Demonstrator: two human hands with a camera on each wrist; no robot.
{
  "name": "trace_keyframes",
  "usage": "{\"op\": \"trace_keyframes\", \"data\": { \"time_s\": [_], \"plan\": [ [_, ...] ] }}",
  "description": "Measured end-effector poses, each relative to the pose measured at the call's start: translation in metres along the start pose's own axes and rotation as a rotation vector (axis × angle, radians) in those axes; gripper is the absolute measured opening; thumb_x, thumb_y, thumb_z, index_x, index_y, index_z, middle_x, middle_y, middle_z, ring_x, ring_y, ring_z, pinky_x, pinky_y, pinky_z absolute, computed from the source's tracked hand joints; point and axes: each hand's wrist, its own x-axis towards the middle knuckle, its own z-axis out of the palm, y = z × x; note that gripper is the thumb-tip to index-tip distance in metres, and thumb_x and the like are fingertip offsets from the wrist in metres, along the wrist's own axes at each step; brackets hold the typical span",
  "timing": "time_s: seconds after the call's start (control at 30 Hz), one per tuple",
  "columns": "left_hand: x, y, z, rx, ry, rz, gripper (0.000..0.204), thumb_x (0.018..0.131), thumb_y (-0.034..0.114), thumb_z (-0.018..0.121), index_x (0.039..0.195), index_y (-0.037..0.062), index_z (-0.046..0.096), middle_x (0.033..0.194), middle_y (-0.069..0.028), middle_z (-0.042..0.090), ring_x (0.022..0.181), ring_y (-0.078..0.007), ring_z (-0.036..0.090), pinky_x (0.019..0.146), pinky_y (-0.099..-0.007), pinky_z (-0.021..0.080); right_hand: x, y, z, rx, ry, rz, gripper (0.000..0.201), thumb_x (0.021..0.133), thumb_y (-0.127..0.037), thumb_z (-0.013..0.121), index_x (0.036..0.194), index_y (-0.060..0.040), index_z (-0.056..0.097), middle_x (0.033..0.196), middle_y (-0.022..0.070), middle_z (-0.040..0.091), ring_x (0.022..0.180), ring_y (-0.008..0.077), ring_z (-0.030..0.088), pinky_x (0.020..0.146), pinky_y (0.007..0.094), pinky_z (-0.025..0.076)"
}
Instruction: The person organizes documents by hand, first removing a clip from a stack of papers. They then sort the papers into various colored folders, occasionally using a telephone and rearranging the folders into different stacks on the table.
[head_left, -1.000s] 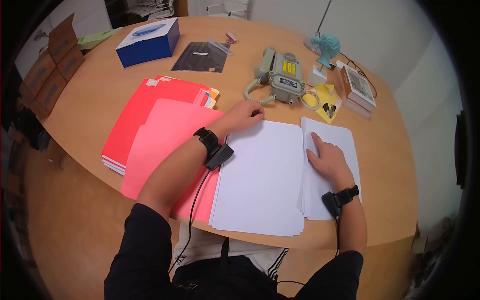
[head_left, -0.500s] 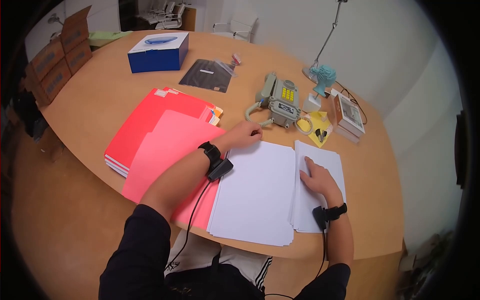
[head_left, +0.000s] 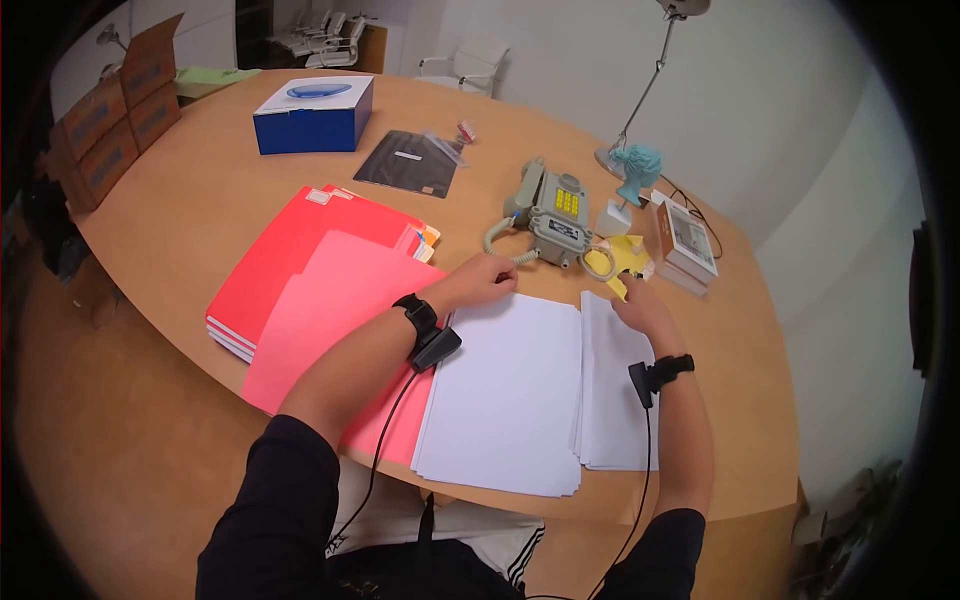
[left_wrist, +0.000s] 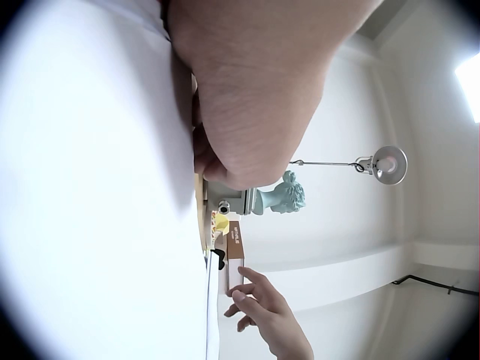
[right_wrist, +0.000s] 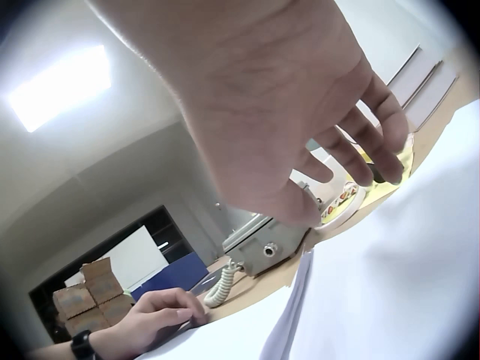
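Observation:
My left hand (head_left: pixel 483 280) rests with loosely curled fingers at the top edge of a white paper stack (head_left: pixel 505 400), which lies partly on an open pink folder (head_left: pixel 345 290). A second, partly overlapped stack of paper (head_left: pixel 615 410) lies to its right. Above the far end of that stack is my right hand (head_left: pixel 645 305), fingers spread and slightly bent, holding nothing. Its fingertips reach the small black staple remover (left_wrist: pixel 218 259) on a yellow sheet (head_left: pixel 630 248); in the head view they partly hide it.
Red folders (head_left: pixel 285 240) are piled at the left. Beyond the papers stand a grey telephone (head_left: pixel 562 225) with a coiled cord, a teal bust (head_left: pixel 637 172), books (head_left: pixel 690 235) and a desk lamp (head_left: pixel 660 65). Farther back are a dark sleeve (head_left: pixel 400 165) and a blue box (head_left: pixel 312 125).
My right hand has lifted off the right paper stack and moved forward to the yellow sheet and staple remover. My left hand stays at the left stack's top edge. The head view has shifted.

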Motion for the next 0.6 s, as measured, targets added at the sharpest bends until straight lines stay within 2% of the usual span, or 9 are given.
{"op": "trace_keyframes", "data": {
  "time_s": [0.1, 0.23, 0.33, 0.4, 0.47, 0.6],
  "plan": [
    [0.001, -0.008, 0.004, -0.011, 0.018, 0.014, 0.016, 0.086, 0.015, 0.062, 0.089, -0.0002, 0.066, 0.077, -0.0119, 0.068, 0.069, -0.0224, 0.064, 0.065, -0.0344, 0.05, 0.016, -0.003, 0.01, 0.098, 0.056, 0.014, 0.057, 0.086, -0.023, 0.058, 0.139, -0.0045, 0.05, 0.114, 0.0292, 0.065, 0.109, 0.0438, 0.061, 0.096, 0.0475, 0.048],
    [0.0, -0.008, 0.004, -0.018, 0.021, 0.0, 0.016, 0.086, 0.015, 0.062, 0.088, 0.0002, 0.066, 0.077, -0.0115, 0.068, 0.069, -0.0222, 0.064, 0.065, -0.0343, 0.05, 0.027, -0.014, 0.027, 0.24, 0.074, -0.002, 0.05, 0.087, -0.018, 0.056, 0.134, -0.003, 0.055, 0.112, 0.0291, 0.065, 0.108, 0.0442, 0.061, 0.097, 0.0473, 0.048],
    [0.0, -0.005, 0.002, -0.023, -0.002, -0.022, 0.015, 0.086, 0.015, 0.062, 0.087, 0.0004, 0.066, 0.078, -0.0117, 0.067, 0.07, -0.023, 0.063, 0.066, -0.0347, 0.05, 0.032, -0.01, 0.045, 0.212, 0.111, -0.021, 0.049, 0.088, -0.021, 0.057, 0.133, -0.0033, 0.056, 0.109, 0.0283, 0.067, 0.106, 0.0423, 0.062, 0.093, 0.0475, 0.049],
    [-0.001, -0.004, 0.002, -0.014, 0.0, -0.011, 0.015, 0.085, 0.014, 0.06, 0.086, 0.0003, 0.066, 0.077, -0.0137, 0.068, 0.071, -0.0265, 0.066, 0.067, -0.0376, 0.051, 0.033, -0.011, 0.049, 0.203, 0.146, -0.01, 0.047, 0.088, -0.023, 0.057, 0.131, -0.0033, 0.057, 0.108, 0.028, 0.067, 0.105, 0.0417, 0.063, 0.092, 0.0475, 0.05],
    [-0.001, -0.003, 0.003, -0.007, 0.021, 0.002, 0.015, 0.085, 0.014, 0.06, 0.086, 0.0, 0.066, 0.077, -0.014, 0.068, 0.071, -0.027, 0.066, 0.067, -0.0378, 0.051, 0.028, -0.015, 0.048, 0.18, 0.208, 0.042, 0.04, 0.09, -0.027, 0.058, 0.121, -0.0029, 0.061, 0.105, 0.0262, 0.068, 0.103, 0.0406, 0.064, 0.087, 0.0475, 0.051],
    [-0.002, 0.001, 0.003, 0.0, 0.051, 0.001, 0.016, 0.086, 0.015, 0.061, 0.086, -0.0008, 0.066, 0.078, -0.0148, 0.068, 0.072, -0.0285, 0.066, 0.068, -0.0382, 0.051, 0.025, -0.019, 0.047, 0.236, 0.17, 0.119, 0.036, 0.091, -0.031, 0.059, 0.111, -0.0012, 0.061, 0.103, 0.0246, 0.068, 0.101, 0.0406, 0.064, 0.085, 0.0479, 0.05]
  ]
}}
